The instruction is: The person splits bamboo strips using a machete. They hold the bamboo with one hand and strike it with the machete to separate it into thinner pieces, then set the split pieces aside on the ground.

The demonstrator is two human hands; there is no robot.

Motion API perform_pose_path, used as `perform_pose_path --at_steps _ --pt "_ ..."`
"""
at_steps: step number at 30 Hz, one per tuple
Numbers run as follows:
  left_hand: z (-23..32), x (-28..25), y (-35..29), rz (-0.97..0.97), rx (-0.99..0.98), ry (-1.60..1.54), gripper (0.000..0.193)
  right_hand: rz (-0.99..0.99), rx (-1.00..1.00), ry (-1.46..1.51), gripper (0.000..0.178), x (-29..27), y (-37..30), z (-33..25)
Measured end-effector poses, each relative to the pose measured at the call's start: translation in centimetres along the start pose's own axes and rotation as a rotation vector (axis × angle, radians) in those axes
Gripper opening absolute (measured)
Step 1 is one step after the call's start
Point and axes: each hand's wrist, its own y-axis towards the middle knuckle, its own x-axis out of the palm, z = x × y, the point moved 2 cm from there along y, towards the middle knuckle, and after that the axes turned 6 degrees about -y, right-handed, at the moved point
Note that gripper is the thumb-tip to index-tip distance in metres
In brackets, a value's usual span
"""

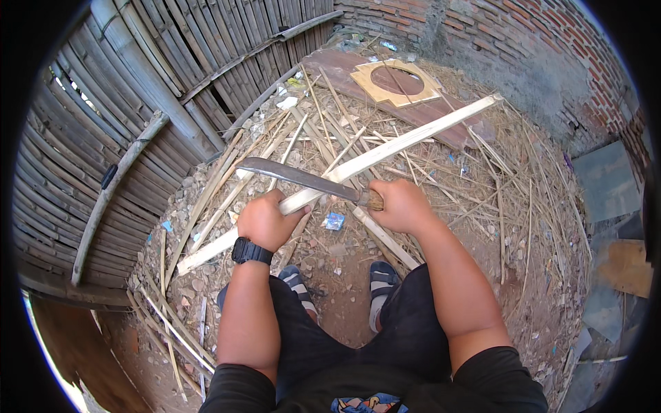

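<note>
My left hand [265,221], below which a black wristwatch sits, is closed around a long pale strip of split bamboo [406,142]. The strip slants from the lower left up to the far right. In my right hand [399,205] is the wooden handle of a machete [296,177]. Its broad dark blade points left and lies across the bamboo, just beyond my left hand. Whether the edge bites into the bamboo cannot be made out.
Loose bamboo strips [220,206] and straw cover the stony ground around my feet. A brown board [330,69] carries a yellowish panel with a round hole [361,77]. A bamboo wall [76,172] stands at left, a brick wall [537,62] at the back right.
</note>
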Motion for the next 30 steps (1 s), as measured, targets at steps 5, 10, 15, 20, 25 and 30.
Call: perform_pose_path --at_steps 5,10,15,20,25,30 --pt "0.2 0.2 0.0 -0.019 -0.01 -0.03 0.051 0.032 0.163 0.296 0.039 -0.3 0.9 3.1" --pt "-0.7 0.1 0.0 0.007 -0.01 -0.047 0.048 0.047 0.043 0.069 0.038 -0.5 0.4 1.6" --pt "-0.7 0.2 0.0 0.01 -0.021 -0.043 0.048 0.056 0.139 0.21 0.037 -0.9 0.7 3.4" --pt "-1.5 -0.3 0.0 0.059 -0.014 -0.042 0.046 0.038 0.039 0.05 0.037 -1.5 0.0 2.8" --pt "-1.4 -0.6 0.1 0.086 -0.033 -0.061 0.044 0.104 0.205 0.246 0.036 -2.5 -0.9 5.2" --pt "-1.1 -0.7 0.1 0.06 -0.059 -0.129 0.045 0.01 0.045 0.063 0.034 -2.0 -1.3 2.5"
